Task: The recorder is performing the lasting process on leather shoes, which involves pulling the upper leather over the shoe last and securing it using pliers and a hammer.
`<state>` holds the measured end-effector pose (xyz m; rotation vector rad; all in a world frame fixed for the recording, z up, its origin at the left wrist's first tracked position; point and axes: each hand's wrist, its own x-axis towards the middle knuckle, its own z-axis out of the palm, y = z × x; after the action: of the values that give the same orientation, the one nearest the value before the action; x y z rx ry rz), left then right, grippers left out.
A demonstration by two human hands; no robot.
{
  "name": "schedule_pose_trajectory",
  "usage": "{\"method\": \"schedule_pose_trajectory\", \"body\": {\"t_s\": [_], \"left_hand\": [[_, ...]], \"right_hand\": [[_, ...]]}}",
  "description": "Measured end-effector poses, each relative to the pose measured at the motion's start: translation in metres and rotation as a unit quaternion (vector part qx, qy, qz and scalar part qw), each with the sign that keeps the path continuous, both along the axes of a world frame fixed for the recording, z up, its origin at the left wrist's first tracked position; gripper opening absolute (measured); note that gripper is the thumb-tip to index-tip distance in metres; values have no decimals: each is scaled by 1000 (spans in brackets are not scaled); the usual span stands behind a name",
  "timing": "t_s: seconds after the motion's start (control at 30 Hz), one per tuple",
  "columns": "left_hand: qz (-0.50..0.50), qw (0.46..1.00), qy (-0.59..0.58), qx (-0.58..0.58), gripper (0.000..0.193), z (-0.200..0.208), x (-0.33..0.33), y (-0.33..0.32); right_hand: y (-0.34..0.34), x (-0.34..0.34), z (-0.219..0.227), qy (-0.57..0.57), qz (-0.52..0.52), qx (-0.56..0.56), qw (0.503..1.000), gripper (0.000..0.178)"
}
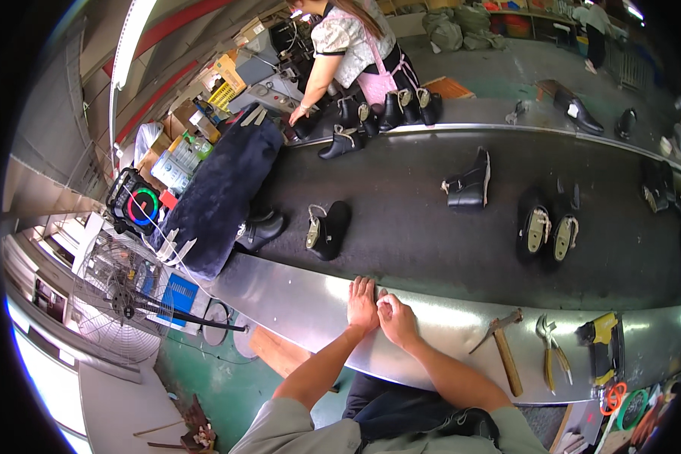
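Note:
My left hand [363, 304] lies with its fingers stretched out on the metal rim [295, 291] of the bench, at the edge of the black belt [401, 234]. Right beside it, my right hand [396, 318] has its fingers curled in; whether anything small is inside them cannot be seen. Nearest to both hands on the belt is a black shoe [330, 231] with a light cord at its opening. Farther off stand a black boot [471, 181] and a pair of black shoes [536, 227] with pale undersides showing.
A hammer [507, 356], pincers [554, 354] and a yellow-and-black air tool [605, 344] lie on the rim to my right. Dark plush cloth [223, 193] covers something at left, near a fan [125, 299]. A co-worker [356, 53] handles shoes across the belt.

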<state>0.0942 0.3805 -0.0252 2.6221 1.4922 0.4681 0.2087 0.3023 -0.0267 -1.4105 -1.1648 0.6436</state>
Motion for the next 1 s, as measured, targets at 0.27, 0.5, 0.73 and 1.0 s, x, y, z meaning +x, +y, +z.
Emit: {"method": "schedule_pose_trajectory", "body": {"t_s": [0.27, 0.5, 0.73, 1.0], "left_hand": [[65, 979, -182, -63, 79, 40, 70, 42], [83, 953, -234, -171, 88, 68, 206, 122], [17, 986, -77, -147, 107, 74, 329, 90], [21, 999, -19, -39, 103, 17, 365, 117]], "right_hand": [[1, 14, 32, 91, -37, 30, 995, 38], [5, 1, 3, 129, -27, -29, 991, 29], [2, -11, -40, 47, 118, 100, 987, 13], [-1, -17, -52, 484, 198, -68, 850, 18]]}}
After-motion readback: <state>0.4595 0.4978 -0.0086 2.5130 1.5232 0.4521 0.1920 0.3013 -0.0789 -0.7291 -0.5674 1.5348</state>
